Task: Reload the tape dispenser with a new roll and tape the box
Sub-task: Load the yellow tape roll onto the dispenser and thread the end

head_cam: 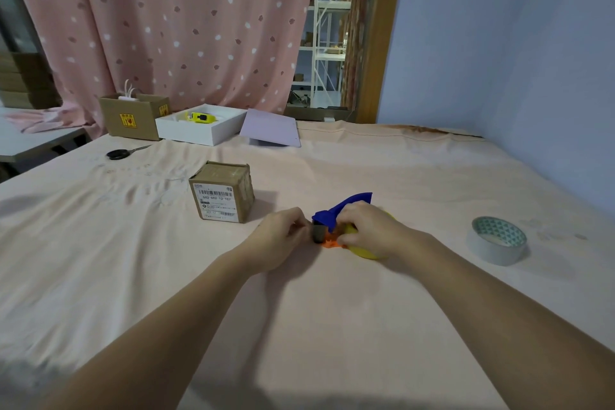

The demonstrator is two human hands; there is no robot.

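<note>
A blue tape dispenser (346,206) with orange parts lies on the pink cloth at the table's middle, with a yellow roll (364,251) in it. My right hand (369,226) grips the dispenser and roll from above. My left hand (283,235) pinches something small at the dispenser's grey front end; the tape end itself is hidden by the fingers. A small cardboard box (223,191) with a barcode label stands just left of the hands. A used roll (497,240) with a patterned core lies apart at the right.
Black scissors (121,153) lie at the far left. At the back stand an open cardboard carton (133,118), a white tray (199,130) holding a yellow item, and a lilac lid (269,128). A blue wall runs along the right.
</note>
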